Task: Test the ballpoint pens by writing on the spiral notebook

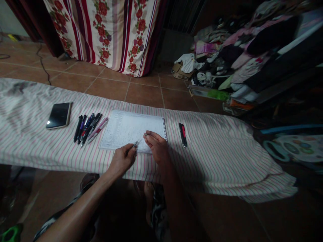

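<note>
A spiral notebook [131,129] full of writing lies open on a striped cloth-covered surface [217,151]. My left hand [122,160] rests at the notebook's near edge, its fingers closed around a silvery pen [135,145] that points toward my right hand. My right hand [156,145] lies on the notebook's lower right corner with fingers pinched together on something small that I cannot make out. Several pens [88,127] lie in a row left of the notebook. A black and red pen [183,134] lies alone to its right.
A dark smartphone [59,115] lies at the left of the cloth. Beyond it is tiled floor [146,90], a floral striped curtain [111,33], and a heap of clothes [234,57] at the right. My feet show under the surface.
</note>
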